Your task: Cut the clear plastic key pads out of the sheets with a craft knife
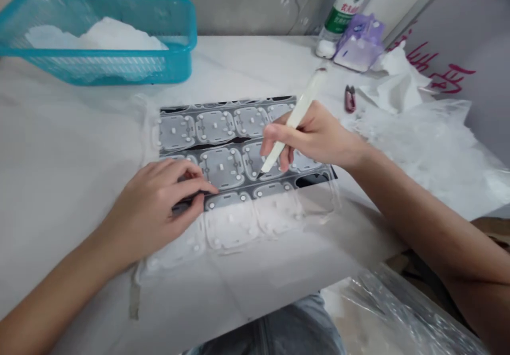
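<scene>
A clear plastic sheet point(221, 169) with rows of moulded, rounded squares lies on the white table. Part of it sits over a black backing point(314, 179), while its near part extends onto the bare table. My left hand point(167, 195) rests on the sheet's left side, fingers apart and fingertips touching it. In my right hand point(308, 134) is a white pen-like tool point(295, 113), gripped like a pen and slanted. Its dark pointed tip meets the sheet at a square in the middle row, near a small white dot. Whether that tip is a blade or a nib is unclear.
A turquoise basket point(185, 62) holding white material stands at the back left. At the back right are a bottle point(345, 12), a purple packet point(360, 41), small dark-red snips point(350, 100), crumpled tissue point(394, 86) and a heap of clear plastic point(426, 148).
</scene>
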The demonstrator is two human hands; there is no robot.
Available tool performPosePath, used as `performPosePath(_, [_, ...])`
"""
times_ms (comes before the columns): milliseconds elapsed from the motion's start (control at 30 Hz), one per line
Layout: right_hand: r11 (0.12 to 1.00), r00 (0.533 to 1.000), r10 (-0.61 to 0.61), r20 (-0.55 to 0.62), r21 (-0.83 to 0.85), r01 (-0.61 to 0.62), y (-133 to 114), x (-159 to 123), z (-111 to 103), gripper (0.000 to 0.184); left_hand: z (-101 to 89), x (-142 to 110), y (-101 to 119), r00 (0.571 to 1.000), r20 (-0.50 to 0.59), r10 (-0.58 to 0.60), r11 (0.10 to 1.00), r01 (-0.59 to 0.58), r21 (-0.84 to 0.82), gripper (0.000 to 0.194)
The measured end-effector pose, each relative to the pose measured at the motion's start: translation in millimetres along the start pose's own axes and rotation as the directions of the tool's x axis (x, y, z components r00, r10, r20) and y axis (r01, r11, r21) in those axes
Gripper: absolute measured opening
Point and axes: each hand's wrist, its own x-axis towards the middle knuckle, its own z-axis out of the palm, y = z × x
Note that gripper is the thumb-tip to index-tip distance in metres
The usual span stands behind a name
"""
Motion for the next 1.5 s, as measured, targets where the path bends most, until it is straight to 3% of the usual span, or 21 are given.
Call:
performPosePath(100, [0.992,0.983,0.056,-0.175,0.124,-0.035,12.7,-20.6,-5.8,0.050,10.9,29.1,13.5,0.984,-0.087,-0.153,0.988,0.153,-0.010,0.024])
performPosePath(167, [0.988,0.967,0.041,-0.251,0.157,-0.001,15.9,-27.0,-5.6,0.052,22.7,50.9,21.3,0.984,-0.071,-0.166,0.985,0.162,-0.056,0.031])
performPosePath(300, [0.975,0.970,-0.043,-0.240,0.203,0.094,15.5,-28.4,-2.1,0.046,45.8,76.1,29.3,0.993,0.021,-0.115,0.993,0.115,-0.014,0.047])
performPosePath(400, [0.960,0.977,-0.120,-0.175,0.230,0.159,18.5,-28.1,0.4,0.035,52.7,76.5,31.2,0.985,0.074,-0.153,0.987,0.150,0.054,0.051])
performPosePath(567, [0.939,0.936,-0.285,-0.208,0.134,0.316,26.0,-30.1,1.4,0.030,50.5,71.9,31.5,0.977,0.114,-0.181,0.983,0.174,0.063,0.051])
performPosePath(1000, [0.955,0.957,-0.233,-0.170,0.146,0.258,25.2,-31.6,-5.5,0.025,51.5,72.1,27.3,0.976,0.140,-0.164,0.986,0.156,0.066,0.052])
performPosePath(1333, [0.956,0.946,-0.292,-0.140,-0.062,0.286,13.5,-32.5,-2.9,0.036,51.1,72.6,27.2,0.976,0.141,-0.165,0.986,0.160,0.041,0.053])
performPosePath(1500, [0.948,0.935,-0.314,-0.167,-0.114,0.298,7.5,-33.7,-1.0,0.031,50.8,73.1,27.0,0.977,0.144,-0.157,0.988,0.155,0.025,0.054])
